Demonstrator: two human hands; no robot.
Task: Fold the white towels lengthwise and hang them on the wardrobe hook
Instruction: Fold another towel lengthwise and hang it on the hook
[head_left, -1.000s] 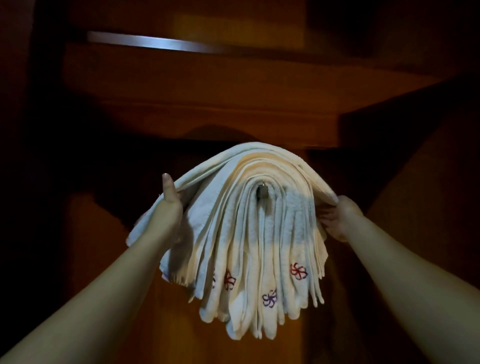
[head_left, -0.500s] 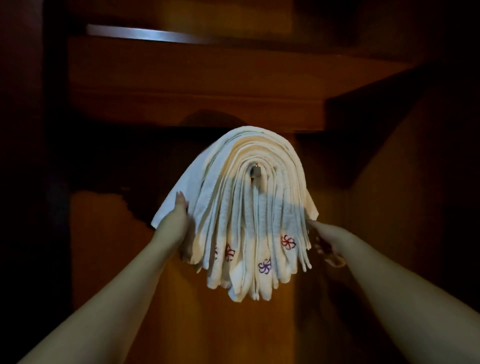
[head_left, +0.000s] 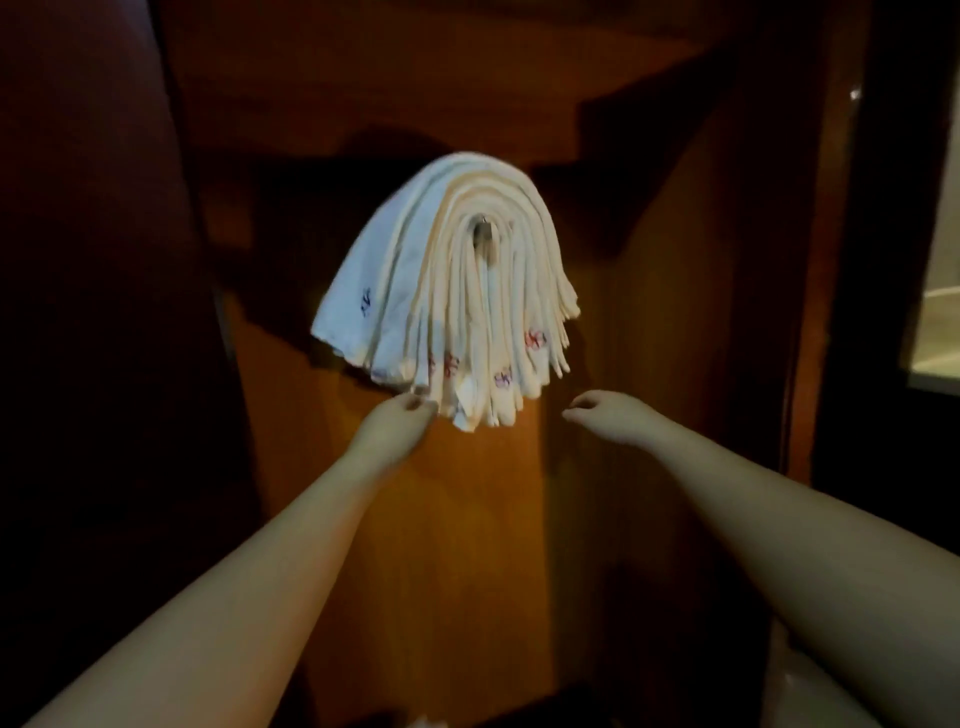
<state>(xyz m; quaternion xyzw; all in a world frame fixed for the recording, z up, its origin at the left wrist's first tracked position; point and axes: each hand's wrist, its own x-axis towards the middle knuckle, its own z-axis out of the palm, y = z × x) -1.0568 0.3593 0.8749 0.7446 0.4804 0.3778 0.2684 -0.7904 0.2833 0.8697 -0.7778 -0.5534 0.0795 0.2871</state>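
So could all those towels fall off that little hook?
They might. Many folded white towels hang over one small hook, so the thick stack could slide off if bumped. The outer towel on the left flares out wider than the rest and looks likeliest to slip. The left hand is right at the bottom ends, and a tug there could pull the pile down. The right hand is apart from the towels and holds nothing.

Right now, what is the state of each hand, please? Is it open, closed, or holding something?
Left hand: open, holds nothing, fingers just beside the bottom edge of the towels.
Right hand: open, loosely curled, holds nothing, apart from the towels.
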